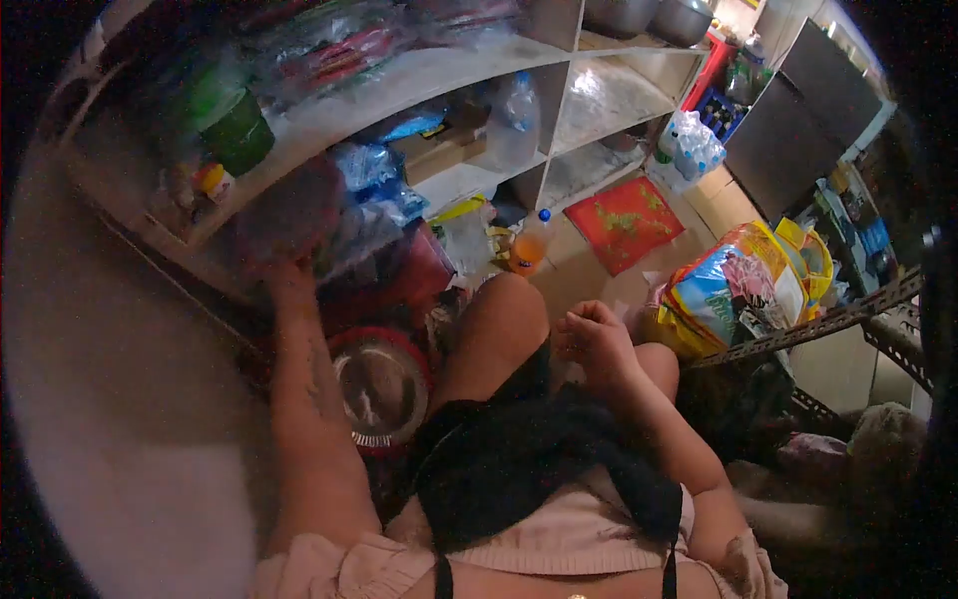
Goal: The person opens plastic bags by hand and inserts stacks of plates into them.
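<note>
My left hand (289, 272) reaches up to the lower shelf edge, its fingers at the rim of a dark, round, tub-like container (289, 212). They appear closed on that rim, though shadow and blur hide the fingertips. My right hand (597, 334) hangs above my right knee with its fingers loosely curled in, and no object shows in it. Below my left forearm is a red-rimmed round item with a shiny, clear-looking top (379, 384). Blue plastic packs (374, 185) lie just right of the dark container.
A shelf unit (449, 75) spans the back, with a green tub (238, 132) on it. On the floor stand an orange drink bottle (529, 245) and a red mat (627, 226). A colourful bulky bag (733, 285) sits right, beside a perforated metal bar (828, 324).
</note>
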The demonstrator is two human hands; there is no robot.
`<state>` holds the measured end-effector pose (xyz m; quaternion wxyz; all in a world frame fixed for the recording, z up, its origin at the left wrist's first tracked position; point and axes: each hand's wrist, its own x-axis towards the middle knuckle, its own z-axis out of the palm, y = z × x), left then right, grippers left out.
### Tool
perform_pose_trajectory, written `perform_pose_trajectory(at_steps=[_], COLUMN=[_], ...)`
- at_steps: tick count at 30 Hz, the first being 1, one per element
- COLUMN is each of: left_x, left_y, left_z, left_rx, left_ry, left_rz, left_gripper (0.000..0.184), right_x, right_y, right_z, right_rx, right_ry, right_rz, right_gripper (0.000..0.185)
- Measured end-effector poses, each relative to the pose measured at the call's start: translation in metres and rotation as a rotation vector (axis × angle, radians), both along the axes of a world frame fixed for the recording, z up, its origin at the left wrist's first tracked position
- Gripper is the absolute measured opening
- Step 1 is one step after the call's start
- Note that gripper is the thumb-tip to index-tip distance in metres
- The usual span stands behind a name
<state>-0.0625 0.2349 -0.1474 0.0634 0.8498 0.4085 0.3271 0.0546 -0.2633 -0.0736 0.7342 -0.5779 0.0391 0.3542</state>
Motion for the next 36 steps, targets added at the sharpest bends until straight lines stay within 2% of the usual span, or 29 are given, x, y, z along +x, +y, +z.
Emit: perform_pose_trajectory(at_steps=[1, 2, 4, 6, 7, 9, 11, 12, 14, 15, 16, 17, 18, 19, 20, 21, 23, 27, 29, 32, 36], left_x=[0.000, 0.007, 0.001, -0.007, -0.011, -0.022, -0.028, -0.026, -0.016, -0.008, 0.007, 0.022, 0.032, 0.040, 0.046, 0.048, 0.055, 0.060, 0.056, 0.055, 0.063], left_y=[0.027, 0.042, 0.033, -0.041, -0.071, -0.120, -0.131, -0.141, -0.161, -0.162, -0.161, -0.160, -0.157, -0.155, -0.154, -0.153, -0.146, -0.119, -0.107, -0.097, -0.088], left_z=[-0.030, -0.053, -0.051, 0.009, 0.020, 0.030, -0.018, -0.017, -0.013, -0.011, -0.009, -0.003, 0.004, 0.021, 0.031, 0.032, 0.029, -0.010, -0.016, -0.018, -0.009], left_rx=[0.486, 0.123, -0.266, -0.908, -0.914, -0.566, -0.502, -0.498, -0.148, -0.144, 0.018, 0.179, 0.180, 0.131, 0.083, 0.087, 0.184, 0.209, 0.186, 0.243, 0.204], left_ry=[0.321, -0.096, -0.500, -0.047, -0.032, 0.208, 0.279, 0.278, 0.223, 0.223, 0.167, 0.108, 0.102, 0.246, 0.388, 0.382, 0.570, 0.514, 0.259, 0.242, 0.282], left_rz=[-0.004, -0.324, -0.617, -0.410, -0.406, -0.590, -0.600, -0.590, -0.541, -0.540, -0.426, -0.314, -0.324, -0.252, -0.177, -0.186, -0.210, -0.175, -0.208, -0.171, -0.212], left_gripper=[0.036, 0.030, 0.026, 0.018, 0.018, 0.015, 0.018, 0.018, 0.025, 0.025, 0.028, 0.031, 0.031, 0.031, 0.031, 0.031, 0.032, 0.031, 0.029, 0.025, 0.025], right_x=[0.000, -0.003, -0.007, -0.007, -0.007, -0.007, -0.009, -0.010, -0.010, -0.010, -0.010, -0.010, -0.011, -0.012, -0.012, -0.012, -0.004, -0.004, -0.006, -0.012, -0.011], right_y=[-0.001, 0.002, 0.010, 0.009, 0.008, 0.010, 0.014, 0.017, 0.022, 0.022, 0.020, 0.019, 0.017, 0.014, 0.010, 0.007, 0.004, 0.003, 0.008, 0.013, 0.014], right_z=[-0.007, -0.005, 0.005, 0.006, 0.004, -0.004, -0.012, -0.014, -0.018, -0.021, -0.021, -0.020, -0.018, -0.017, -0.018, -0.022, -0.027, -0.035, -0.031, -0.021, -0.015], right_rx=[0.034, 0.033, -0.054, -0.121, -0.186, -0.134, -0.076, -0.049, -0.014, -0.098, -0.184, -0.185, -0.207, -0.231, -0.234, -0.192, -0.145, -0.177, -0.154, -0.082, -0.131], right_ry=[-0.014, 0.001, -0.073, -0.093, -0.128, -0.107, -0.104, -0.111, -0.125, -0.221, -0.316, -0.319, -0.393, -0.467, -0.472, -0.464, -0.460, -0.451, -0.406, -0.349, -0.241], right_rz=[0.044, 0.044, 0.051, 0.110, 0.173, 0.150, 0.137, 0.157, 0.180, 0.278, 0.372, 0.364, 0.423, 0.481, 0.470, 0.436, 0.387, 0.366, 0.343, 0.334, 0.399], right_gripper=[0.018, 0.018, 0.015, 0.015, 0.014, 0.014, 0.013, 0.013, 0.013, 0.015, 0.016, 0.016, 0.018, 0.019, 0.019, 0.019, 0.020, 0.018, 0.017, 0.015, 0.014])
